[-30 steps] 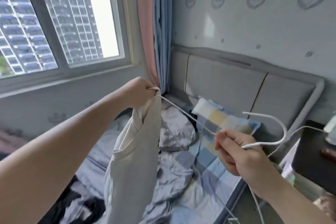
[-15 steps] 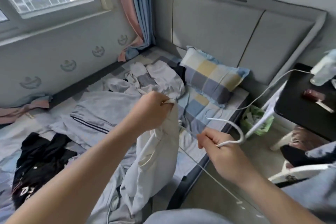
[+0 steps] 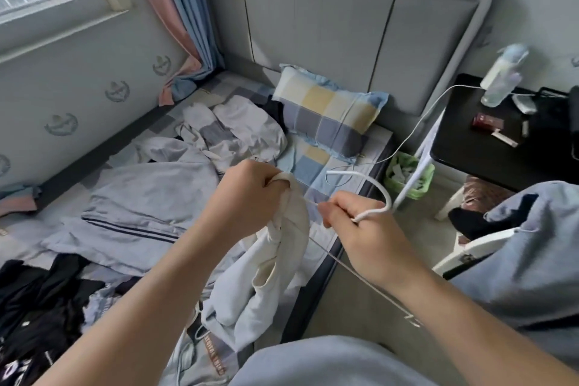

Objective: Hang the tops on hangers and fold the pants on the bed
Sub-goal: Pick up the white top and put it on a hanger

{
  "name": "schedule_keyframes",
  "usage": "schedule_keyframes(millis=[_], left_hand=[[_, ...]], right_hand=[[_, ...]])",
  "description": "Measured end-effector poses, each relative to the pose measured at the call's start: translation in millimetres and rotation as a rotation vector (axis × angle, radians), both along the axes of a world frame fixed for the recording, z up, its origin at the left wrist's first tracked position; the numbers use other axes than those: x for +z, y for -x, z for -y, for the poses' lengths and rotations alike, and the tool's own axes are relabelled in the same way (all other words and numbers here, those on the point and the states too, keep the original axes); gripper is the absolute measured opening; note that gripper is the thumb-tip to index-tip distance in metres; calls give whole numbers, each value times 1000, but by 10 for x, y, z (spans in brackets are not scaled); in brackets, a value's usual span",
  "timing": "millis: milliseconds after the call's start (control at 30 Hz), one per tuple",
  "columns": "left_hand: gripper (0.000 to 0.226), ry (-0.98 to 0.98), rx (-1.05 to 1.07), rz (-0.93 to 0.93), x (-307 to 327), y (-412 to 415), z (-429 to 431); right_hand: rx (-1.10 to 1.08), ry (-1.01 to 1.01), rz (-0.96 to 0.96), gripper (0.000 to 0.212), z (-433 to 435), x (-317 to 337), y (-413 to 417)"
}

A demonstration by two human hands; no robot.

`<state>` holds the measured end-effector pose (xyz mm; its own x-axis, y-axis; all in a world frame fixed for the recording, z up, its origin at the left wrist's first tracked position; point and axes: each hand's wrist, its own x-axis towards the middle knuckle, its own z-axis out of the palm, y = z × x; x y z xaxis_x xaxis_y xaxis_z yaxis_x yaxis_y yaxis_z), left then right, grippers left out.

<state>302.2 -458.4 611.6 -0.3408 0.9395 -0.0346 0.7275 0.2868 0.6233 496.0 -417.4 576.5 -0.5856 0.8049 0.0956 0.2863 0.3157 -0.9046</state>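
My left hand [image 3: 247, 197] grips the bunched collar of a cream-white top [image 3: 269, 276], which hangs down over the bed's edge. My right hand [image 3: 357, 229] is closed on a thin white wire hanger [image 3: 380, 191]; its hook curls up above my fist and one arm runs down to the lower right. The hanger's other arm goes into the top's neck between my hands. On the bed [image 3: 316, 163] lie a grey-blue zip jacket [image 3: 141, 207], a pale patchwork garment [image 3: 238, 131] and black clothes [image 3: 37, 310].
A checked pillow [image 3: 326, 113] leans on the grey headboard [image 3: 344, 31]. A black bedside table [image 3: 488, 147] at right holds a bottle [image 3: 501, 75] and small items. A green basket [image 3: 407, 175] sits on the floor beside the bed. A cable [image 3: 419, 125] trails from table to bed.
The view has tipped down from the window to the bed. Both hands have come lower and closer together, with the top and the hanger still in them.
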Motion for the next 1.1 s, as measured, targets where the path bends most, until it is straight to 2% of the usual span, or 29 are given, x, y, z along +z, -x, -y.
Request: schedule_keyframes(millis=[100,200,300,333,367,433,467,533,600,700,800,867,1100], left_hand=[[30,-9,-98,60,66,-173,21],[32,-58,-164,182,89,-261,64],[27,-5,-350,269,102,-209,107],[25,-5,-411,199,90,-180,124],[27,-35,-443,49,71,-140,135],[34,-146,-445,-363,87,-54,129],[37,-169,-454,-481,119,-25,117],[43,-130,-487,-535,178,29,76],[51,-128,-539,-506,165,78,46],[38,-200,-496,-406,145,221,81],[20,-208,-360,-256,169,452,131],[23,-205,-364,-212,170,453,165],[29,-279,-385,-191,95,97,155]], right_hand=[[-1,24,22,34,-35,-40,148],[-2,114,-67,33,-99,-132,185],[31,131,-149,32,-148,-147,42],[54,117,-152,31,-165,-119,0],[80,106,-149,30,-186,-86,-32],[121,100,-150,30,-229,-22,-76],[138,97,-153,30,-248,7,-96],[178,83,-160,30,-280,38,-130],[211,74,-147,24,-319,59,-165],[199,50,-64,14,-463,61,-315],[115,3,28,15,-568,-35,-555],[80,-19,42,21,-563,-110,-613],[96,-271,129,16,-578,67,-387]])
